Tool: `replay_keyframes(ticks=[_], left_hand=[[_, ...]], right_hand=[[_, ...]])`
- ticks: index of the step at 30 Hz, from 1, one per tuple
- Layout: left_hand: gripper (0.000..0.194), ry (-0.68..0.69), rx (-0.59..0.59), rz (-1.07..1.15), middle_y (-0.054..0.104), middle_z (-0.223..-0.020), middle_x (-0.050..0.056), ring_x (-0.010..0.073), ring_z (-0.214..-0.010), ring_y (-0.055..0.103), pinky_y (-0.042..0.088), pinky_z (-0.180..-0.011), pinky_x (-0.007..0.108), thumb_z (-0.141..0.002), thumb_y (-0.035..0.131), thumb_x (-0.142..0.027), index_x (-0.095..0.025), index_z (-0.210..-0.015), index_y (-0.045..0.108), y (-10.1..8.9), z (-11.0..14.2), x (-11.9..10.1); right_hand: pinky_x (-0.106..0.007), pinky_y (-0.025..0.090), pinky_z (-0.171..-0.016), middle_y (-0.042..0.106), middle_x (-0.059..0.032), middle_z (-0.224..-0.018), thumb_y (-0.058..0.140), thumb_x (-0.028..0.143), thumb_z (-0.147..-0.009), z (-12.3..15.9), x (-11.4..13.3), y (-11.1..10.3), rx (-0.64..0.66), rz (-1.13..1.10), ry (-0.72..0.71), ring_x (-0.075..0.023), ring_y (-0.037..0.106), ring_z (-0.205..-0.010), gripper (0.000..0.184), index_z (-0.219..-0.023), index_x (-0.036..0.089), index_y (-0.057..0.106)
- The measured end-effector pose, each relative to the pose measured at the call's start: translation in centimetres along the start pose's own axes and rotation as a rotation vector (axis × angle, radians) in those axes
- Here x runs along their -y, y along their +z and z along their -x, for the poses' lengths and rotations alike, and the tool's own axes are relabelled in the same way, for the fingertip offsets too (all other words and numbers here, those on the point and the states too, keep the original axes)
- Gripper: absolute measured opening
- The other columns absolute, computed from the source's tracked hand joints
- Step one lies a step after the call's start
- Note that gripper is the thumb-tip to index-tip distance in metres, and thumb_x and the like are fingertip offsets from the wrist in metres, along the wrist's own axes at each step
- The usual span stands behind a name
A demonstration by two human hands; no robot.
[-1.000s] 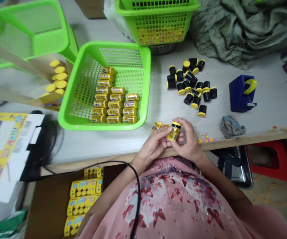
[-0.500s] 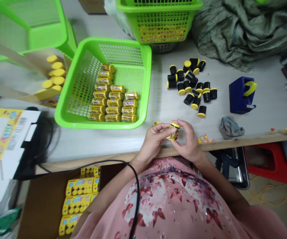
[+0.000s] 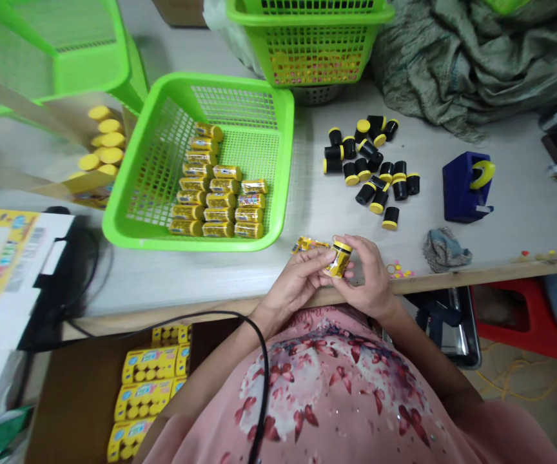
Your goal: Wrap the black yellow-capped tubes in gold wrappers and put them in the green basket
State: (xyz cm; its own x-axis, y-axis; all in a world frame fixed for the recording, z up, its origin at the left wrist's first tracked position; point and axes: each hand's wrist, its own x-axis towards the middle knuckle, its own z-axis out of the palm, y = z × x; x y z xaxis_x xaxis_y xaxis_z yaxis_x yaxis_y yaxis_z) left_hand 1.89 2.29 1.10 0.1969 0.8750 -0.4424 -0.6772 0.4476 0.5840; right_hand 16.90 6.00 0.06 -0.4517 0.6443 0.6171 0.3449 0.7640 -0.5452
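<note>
Both hands meet at the table's near edge around a small black tube with a yellow cap and a yellow wrapper (image 3: 339, 258). My left hand (image 3: 298, 283) pinches the wrapper's side. My right hand (image 3: 368, 277) curls round the tube from the right. A few loose yellow wrappers (image 3: 307, 244) lie on the table just left of the tube. Several bare black tubes with yellow caps (image 3: 370, 167) are scattered further back. A green basket (image 3: 285, 161) holds rows of wrapped tubes (image 3: 218, 193).
A blue tape dispenser (image 3: 467, 187) and a crumpled grey rag (image 3: 445, 248) sit to the right. More green baskets (image 3: 307, 38) stand at the back, with grey-green cloth (image 3: 476, 51) beside them. A brown box of yellow packs (image 3: 147, 380) sits below the table. A black cable (image 3: 259, 361) crosses my front.
The tube has turned and tilted slightly between my fingers while both hands stayed at the table edge. The view drifted a little to the right.
</note>
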Motion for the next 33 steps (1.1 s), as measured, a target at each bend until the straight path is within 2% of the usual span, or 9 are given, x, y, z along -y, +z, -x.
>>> replay_keyframes(ticks=[6, 9, 12, 20, 25, 27, 29, 31, 33], left_hand=[[0.028, -0.011, 0.045, 0.038, 0.078, -0.082, 0.012, 0.0284, -0.085, 0.076, 0.062, -0.077, 0.038, -0.075, 0.078, -0.035, -0.011, -0.089, 0.073, 0.0, 0.0, 0.1], [0.029, -0.033, 0.1, 0.068, 0.078, -0.084, 0.014, 0.0304, -0.089, 0.075, 0.061, -0.08, 0.041, -0.078, 0.075, -0.036, -0.011, -0.091, 0.072, -0.1, 0.0, 0.0], [0.029, -0.027, 0.102, 0.058, 0.078, -0.084, 0.014, 0.029, -0.086, 0.075, 0.061, -0.078, 0.038, -0.073, 0.079, -0.036, -0.011, -0.087, 0.073, -0.2, -0.1, -0.2], [0.022, 0.043, -0.059, -0.075, 0.073, -0.066, 0.005, 0.0158, -0.059, 0.068, 0.056, -0.062, 0.025, -0.06, 0.087, -0.028, -0.013, -0.07, 0.075, 0.1, 0.0, -1.1], [0.021, 0.128, -0.17, -0.199, 0.071, -0.063, 0.002, 0.012, -0.057, 0.064, 0.051, -0.058, 0.022, -0.057, 0.089, -0.027, -0.014, -0.067, 0.076, 0.5, -0.1, -1.7], [0.025, 0.108, -0.142, -0.171, 0.073, -0.067, 0.004, 0.0139, -0.06, 0.066, 0.053, -0.059, 0.023, -0.059, 0.088, -0.031, -0.014, -0.072, 0.076, 0.5, 0.0, -1.8], [0.032, 0.052, -0.056, -0.1, 0.076, -0.074, 0.008, 0.0189, -0.068, 0.071, 0.056, -0.063, 0.027, -0.064, 0.085, -0.039, -0.013, -0.08, 0.076, 0.5, 0.2, -1.8], [0.037, 0.011, 0.033, -0.028, 0.077, -0.081, 0.012, 0.0247, -0.078, 0.074, 0.059, -0.069, 0.033, -0.068, 0.082, -0.043, -0.011, -0.086, 0.076, 0.3, 0.4, -1.7], [0.036, 0.01, 0.071, 0.015, 0.078, -0.083, 0.013, 0.0279, -0.084, 0.075, 0.06, -0.075, 0.036, -0.069, 0.082, -0.041, -0.011, -0.088, 0.075, 0.2, 0.5, -1.5]], right_hand=[[-0.047, 0.056, -0.095, 0.066, -0.0093, -0.118, 0.061, 0.015, -0.083, -0.3, 0.7, -0.5, 0.047, -0.033, 0.057, -0.0261, 0.063, -0.111, 0.055, -0.134, 0.027, 0.043], [-0.046, 0.056, -0.096, 0.065, -0.0082, -0.119, 0.063, 0.016, -0.083, -0.2, 1.0, -0.5, 0.048, -0.099, 0.126, -0.0247, 0.063, -0.113, 0.056, -0.133, 0.028, 0.042], [-0.044, 0.056, -0.098, 0.064, -0.0087, -0.122, 0.064, 0.014, -0.082, 0.0, 0.9, -0.3, 0.047, -0.181, 0.162, -0.0238, 0.063, -0.114, 0.06, -0.135, 0.028, 0.04], [-0.044, 0.055, -0.098, 0.066, -0.008, -0.12, 0.058, 0.013, -0.085, -0.5, 0.9, -0.7, 0.119, -0.064, 0.06, -0.0247, 0.063, -0.114, 0.06, -0.139, 0.028, 0.039], [-0.046, 0.055, -0.099, 0.066, -0.008, -0.121, 0.057, 0.01, -0.085, -0.4, 0.9, -0.1, 0.095, -0.057, 0.045, -0.0247, 0.063, -0.114, 0.061, -0.14, 0.029, 0.039], [-0.045, 0.056, -0.099, 0.065, -0.0097, -0.124, 0.059, 0.012, -0.086, -0.4, 0.7, 0.2, 0.08, -0.124, 0.113, -0.024, 0.063, -0.116, 0.062, -0.141, 0.028, 0.037], [-0.044, 0.055, -0.101, 0.063, -0.0117, -0.129, 0.061, 0.014, -0.087, -0.3, 0.5, 0.4, 0.089, -0.229, 0.18, -0.0234, 0.062, -0.119, 0.065, -0.144, 0.027, 0.033], [-0.044, 0.054, -0.103, 0.061, -0.0117, -0.133, 0.061, 0.015, -0.087, -0.3, 0.3, 0.3, 0.115, -0.319, 0.201, -0.0228, 0.061, -0.122, 0.067, -0.145, 0.028, 0.03], [-0.044, 0.053, -0.105, 0.06, -0.0106, -0.135, 0.062, 0.015, -0.086, -0.3, 0.1, 0.2, 0.13, -0.363, 0.185, -0.0226, 0.06, -0.124, 0.068, -0.145, 0.029, 0.03]])
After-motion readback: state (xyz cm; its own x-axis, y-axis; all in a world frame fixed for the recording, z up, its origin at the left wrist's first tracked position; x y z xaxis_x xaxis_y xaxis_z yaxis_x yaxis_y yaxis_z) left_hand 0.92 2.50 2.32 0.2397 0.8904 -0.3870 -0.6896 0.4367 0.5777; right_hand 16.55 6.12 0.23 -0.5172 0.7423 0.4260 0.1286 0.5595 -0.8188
